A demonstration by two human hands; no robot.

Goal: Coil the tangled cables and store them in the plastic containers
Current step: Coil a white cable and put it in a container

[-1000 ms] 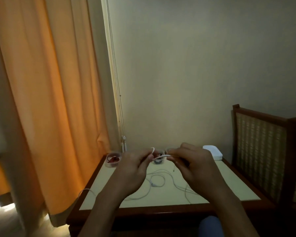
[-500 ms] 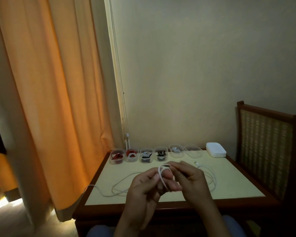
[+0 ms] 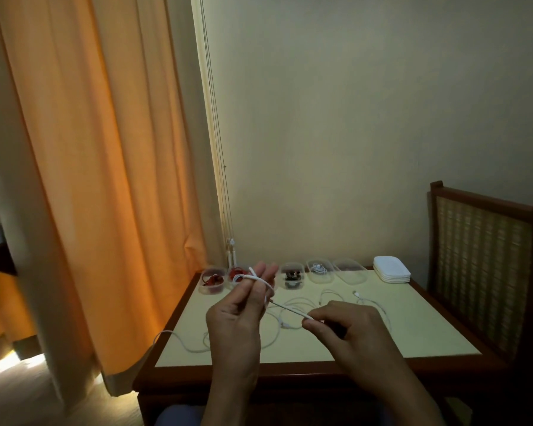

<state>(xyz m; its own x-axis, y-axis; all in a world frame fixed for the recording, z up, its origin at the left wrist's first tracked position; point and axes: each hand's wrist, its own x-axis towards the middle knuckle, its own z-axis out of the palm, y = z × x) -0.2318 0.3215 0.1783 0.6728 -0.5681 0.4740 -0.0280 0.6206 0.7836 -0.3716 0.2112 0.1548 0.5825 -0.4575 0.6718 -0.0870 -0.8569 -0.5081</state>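
I see the hands, joined a moment ago, now apart above the table (image 3: 413,327): left hand (image 3: 237,321) holds white cable (image 3: 290,309) looped round raised fingers (image 3: 260,272), right hand (image 3: 348,327) pinches it taut; coiling has started.

White cable (image 3: 293,310), orange curtain (image 3: 105,179), pale yellow table (image 3: 397,327) edged red-brown, woven-cane chair (image 3: 480,272)
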